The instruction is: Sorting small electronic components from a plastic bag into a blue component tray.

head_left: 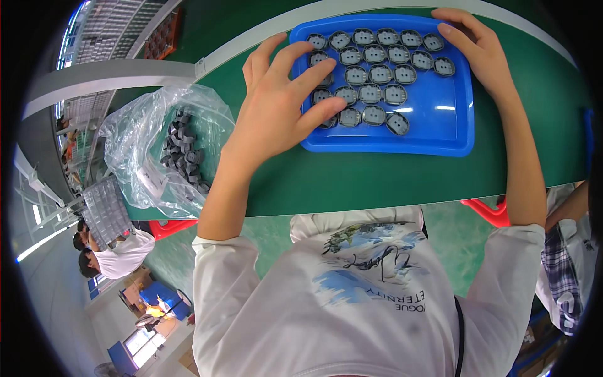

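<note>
While the left hand (273, 107) spreads over the left side of the blue tray (440, 132), its fingers are parted and not closed into a fist; the fingertips reach in over the leftmost grey parts (379, 74), though whether they press on any of them I cannot tell. The right hand (480, 53) is at the tray's far right corner, thumb and forefinger apart by the rim; whether it grips the rim or only rests there is unclear.

The tray lies on the green table (377, 182), in front of the person. The rounded parts lie in it in loose rows, gathered toward the far and left sides, and the nearest one on the right of its row sits askew. Left of the tray is a clear bag (135, 141) with dark grey pieces (182, 154) inside.

The likeliest trouble, I judge, is rows slipping out of line: the tray floor looks smooth, so a bump at the corner or a tug on the rim could slide them. The left thumb or a finger could knock a part into its neighbour. The left forearm, close by the bag, might catch its loose plastic.
</note>
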The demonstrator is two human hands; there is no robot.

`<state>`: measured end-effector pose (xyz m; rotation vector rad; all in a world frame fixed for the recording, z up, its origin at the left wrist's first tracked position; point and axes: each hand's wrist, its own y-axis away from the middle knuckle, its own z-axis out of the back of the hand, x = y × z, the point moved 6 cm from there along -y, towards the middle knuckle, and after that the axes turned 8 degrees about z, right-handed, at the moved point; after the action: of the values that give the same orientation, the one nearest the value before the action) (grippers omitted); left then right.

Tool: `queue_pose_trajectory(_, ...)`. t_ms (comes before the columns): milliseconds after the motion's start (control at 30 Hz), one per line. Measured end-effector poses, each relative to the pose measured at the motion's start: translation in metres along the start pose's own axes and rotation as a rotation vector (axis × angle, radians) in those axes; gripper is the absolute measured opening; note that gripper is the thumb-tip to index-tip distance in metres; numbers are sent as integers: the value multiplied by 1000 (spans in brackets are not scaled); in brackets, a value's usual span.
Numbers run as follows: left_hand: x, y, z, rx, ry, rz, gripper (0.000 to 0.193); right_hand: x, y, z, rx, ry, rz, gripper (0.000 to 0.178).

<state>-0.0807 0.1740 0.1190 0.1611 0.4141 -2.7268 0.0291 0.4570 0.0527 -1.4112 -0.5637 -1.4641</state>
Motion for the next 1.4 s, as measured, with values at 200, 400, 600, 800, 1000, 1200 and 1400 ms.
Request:
queue_pose_trajectory(200, 22, -14, -12, 43, 30, -18, 44, 1, 1, -2, 22, 82, 19, 24)
queue_pose_trajectory(400, 22, -19, -10, -86, -70, 17, 38, 3, 0, -1, 43, 119, 43, 23)
queue_pose_trajectory(600, 27, -25, -12, -122, -75, 54, 32, 1, -1, -2, 41, 100, 44, 23)
queue_pose_trajectory(800, 32, -54, 3, -88, 245, 243, 38, 2, -2, -2, 41, 110, 34, 22)
queue_pose_trajectory(1000, 40, -67, -16, -15, 264, 261, 37, 2, -1, 0, 33, 72, 31, 22)
queue_pose_trajectory(1200, 50, -63, -20, -9, 308, 291, 39, 4, -2, -1, 32, 129, 49, 22)
queue_pose_trajectory(1400, 35, -64, -9, -4, 399, 297, 42, 0, -2, 1, 30, 128, 66, 21)
